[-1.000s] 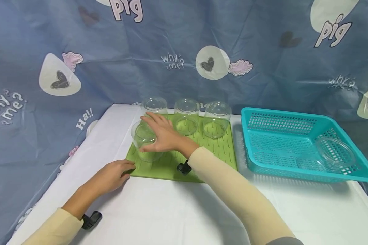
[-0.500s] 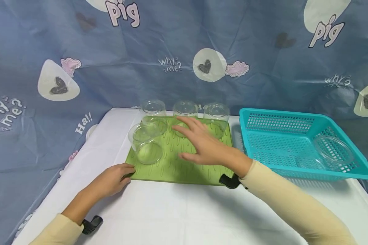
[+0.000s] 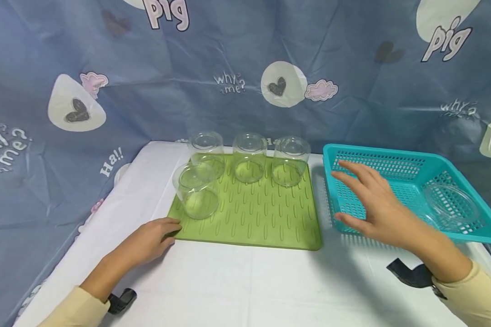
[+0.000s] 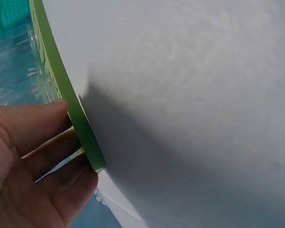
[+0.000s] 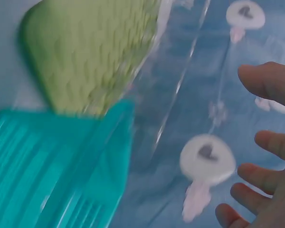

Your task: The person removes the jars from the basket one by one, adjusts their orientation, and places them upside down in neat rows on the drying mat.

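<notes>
My left hand [image 3: 147,243] holds the front left corner of a green ridged mat [image 3: 266,218], thumb [image 4: 52,110] and fingers either side of the corner in the left wrist view. On the mat stand clear cups: a front left cup [image 3: 197,193], and behind it a back left cup [image 3: 206,152], a middle cup [image 3: 249,156] and a right cup [image 3: 290,161]. My right hand [image 3: 380,209] hovers by the left part of a turquoise basket [image 3: 388,152], fingers spread and holding nothing. Another clear piece [image 3: 452,204], with a round rim, lies in the basket's right end.
A white cloth [image 3: 278,286] covers the table under the mat and basket. Behind it hangs a blue printed sheet [image 3: 180,100], which also falls along the left side.
My right hand has let go of the front left cup and moved right, across the mat to the basket. My left hand stays at the mat's corner.
</notes>
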The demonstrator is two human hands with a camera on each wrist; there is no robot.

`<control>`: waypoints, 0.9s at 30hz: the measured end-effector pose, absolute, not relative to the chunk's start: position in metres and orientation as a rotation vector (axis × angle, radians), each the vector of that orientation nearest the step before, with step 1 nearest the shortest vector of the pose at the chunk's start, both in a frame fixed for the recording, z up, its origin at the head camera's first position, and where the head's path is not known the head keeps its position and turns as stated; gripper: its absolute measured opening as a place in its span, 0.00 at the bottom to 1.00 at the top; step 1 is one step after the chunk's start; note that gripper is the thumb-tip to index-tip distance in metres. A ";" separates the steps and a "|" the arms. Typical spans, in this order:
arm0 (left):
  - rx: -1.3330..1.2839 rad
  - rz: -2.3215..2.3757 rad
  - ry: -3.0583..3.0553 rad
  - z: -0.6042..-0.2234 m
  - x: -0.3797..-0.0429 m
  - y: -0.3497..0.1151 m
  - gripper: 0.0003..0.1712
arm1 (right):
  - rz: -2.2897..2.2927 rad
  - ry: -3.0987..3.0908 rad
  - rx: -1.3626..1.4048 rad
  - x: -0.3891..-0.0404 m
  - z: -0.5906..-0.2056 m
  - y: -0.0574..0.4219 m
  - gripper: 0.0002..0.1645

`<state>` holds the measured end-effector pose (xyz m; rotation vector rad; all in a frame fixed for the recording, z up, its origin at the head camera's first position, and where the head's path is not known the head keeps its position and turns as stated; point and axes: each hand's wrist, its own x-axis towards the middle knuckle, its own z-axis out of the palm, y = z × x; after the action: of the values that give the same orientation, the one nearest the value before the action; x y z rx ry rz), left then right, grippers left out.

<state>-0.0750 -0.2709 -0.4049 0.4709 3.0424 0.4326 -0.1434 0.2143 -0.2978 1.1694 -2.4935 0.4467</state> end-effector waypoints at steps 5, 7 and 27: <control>0.502 0.422 3.060 -0.404 -0.075 -0.269 0.19 | 0.378 -2.582 1.017 -0.149 -0.296 0.258 0.56; 0.506 0.417 3.066 -0.405 -0.075 -0.269 0.19 | 0.335 -2.658 0.924 -0.154 -0.295 0.277 0.58; 0.507 0.468 3.030 -0.407 -0.075 -0.272 0.17 | 0.011 -3.054 0.145 -0.180 -0.327 0.417 0.74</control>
<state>-0.0750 -0.2717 -0.4066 0.5073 3.0302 0.4676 -0.1799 0.4169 -0.3271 0.1448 -3.0537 0.0107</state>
